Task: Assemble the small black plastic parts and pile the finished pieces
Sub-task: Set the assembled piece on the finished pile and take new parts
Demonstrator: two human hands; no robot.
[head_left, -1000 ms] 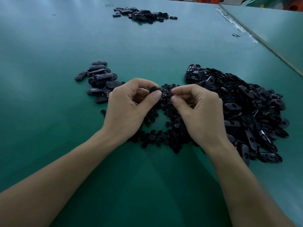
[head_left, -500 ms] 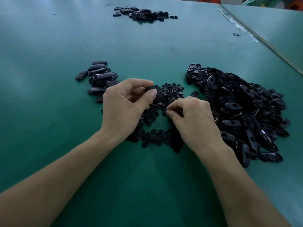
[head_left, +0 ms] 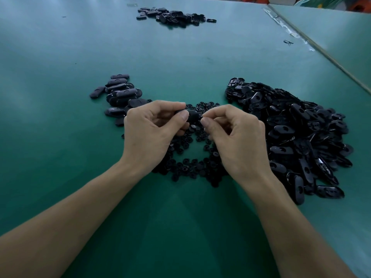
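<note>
Oval shell (head_left: 191, 115) is held off the table (head_left: 60, 137) at centre, just above the round-insert heap (head_left: 186, 167). Left hand (head_left: 148, 135) grips it, thumb on the near side and fingers curled over the far side.

Change: half a second ago the right hand (head_left: 239, 141) was down in the heap picking. Now it's up again, thumb and forefinger pinched tight right at the shell's free end. It looks to be holding a round insert (head_left: 200, 116), but that's tiny, black on black, so not certain.

Meaning: pick done, and my read is we're at the fitting step. Insert isn't seated yet as far as I can tell.

Orientation: shell's long axis runs roughly 9-to-3. The 9 end is buried in the left hand's grip and the exposed end points to 3, straight at the right fingertips. Which face is up I can't tell.

Layout from the hands:
- finished pile (head_left: 120, 95) at 10, near
- shell heap (head_left: 297, 137) at 3, still large
- far pile (head_left: 174, 16) at 12, well apart

Plenty of stock left, so the task is early-to-mid.
</note>
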